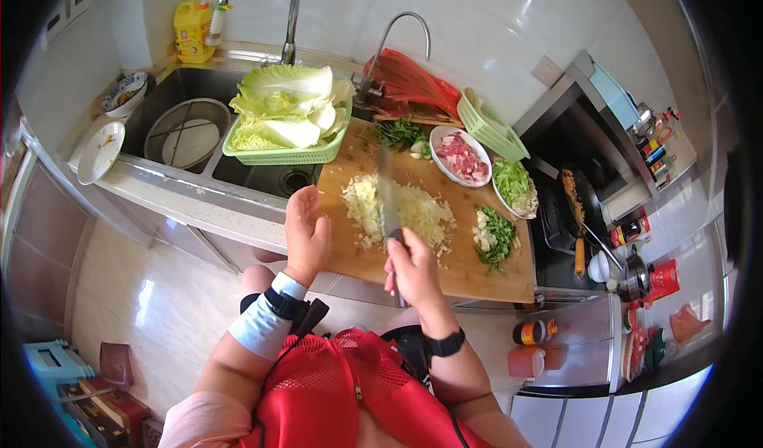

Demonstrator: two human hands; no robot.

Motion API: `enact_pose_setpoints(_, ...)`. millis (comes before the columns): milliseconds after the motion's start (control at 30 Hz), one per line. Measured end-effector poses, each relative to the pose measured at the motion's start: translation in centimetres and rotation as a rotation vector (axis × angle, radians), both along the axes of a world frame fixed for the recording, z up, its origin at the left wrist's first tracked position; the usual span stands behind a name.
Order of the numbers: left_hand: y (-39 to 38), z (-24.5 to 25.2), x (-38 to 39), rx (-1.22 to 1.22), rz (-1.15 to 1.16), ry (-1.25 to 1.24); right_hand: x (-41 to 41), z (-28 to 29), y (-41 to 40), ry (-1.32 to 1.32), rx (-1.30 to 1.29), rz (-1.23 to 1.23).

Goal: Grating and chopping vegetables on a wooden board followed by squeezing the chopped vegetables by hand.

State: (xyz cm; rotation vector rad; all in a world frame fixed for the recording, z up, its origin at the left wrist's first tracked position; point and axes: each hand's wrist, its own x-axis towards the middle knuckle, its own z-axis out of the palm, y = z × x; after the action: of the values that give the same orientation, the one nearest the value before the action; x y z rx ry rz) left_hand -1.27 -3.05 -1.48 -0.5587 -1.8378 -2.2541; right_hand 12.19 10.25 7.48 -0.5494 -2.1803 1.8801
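My right hand [410, 264] grips the dark handle of a kitchen knife [388, 200], whose blade is blurred over a heap of chopped pale cabbage [424, 212] on a wooden cutting board [357, 263]. At the board's left edge my left hand [307, 227] is raised with its fingers apart, holding nothing. Chopped green herbs and garlic [496, 238] lie on the board's right side. Behind them are a white bowl of cut raw meat [462, 157] and a bowl of sliced green vegetable [514, 187]. More leafy herbs [398, 133] lie at the board's back.
A green basket [280, 157] of cabbage leaves rests over the double sink, which holds a metal basin [188, 132]. A small plate [101, 153] is at the left counter edge. On the right, a wok [587, 203] with brown food sits on the stove. A green basket [492, 127] leans behind the bowls.
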Motion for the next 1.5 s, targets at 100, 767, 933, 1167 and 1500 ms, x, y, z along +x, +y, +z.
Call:
enact_pose_setpoints(100,-0.3,0.6,0.3,-0.117,0.025,-0.005,-0.4,0.5,0.6,-0.065,0.026,0.007)
enact_pose_setpoints(767,-0.3,0.4,0.4,-0.208,0.061,0.031,2.3,2.0,2.4,0.029,-0.115,-0.105)
enact_pose_setpoints(933,0.3,0.6,0.7,-0.158,0.031,0.047,1.6,-0.6,4.1,-0.003,-0.025,-0.102)
enact_pose_setpoints(1167,0.2,0.5,0.6,-0.179,0.017,0.067,3.4,-0.6,4.4,-0.001,-0.063,-0.171)
enact_pose_setpoints(1500,0.3,0.6,0.7,-0.151,-0.008,0.036,4.2,-0.7,6.4,-0.013,-0.099,-0.222)
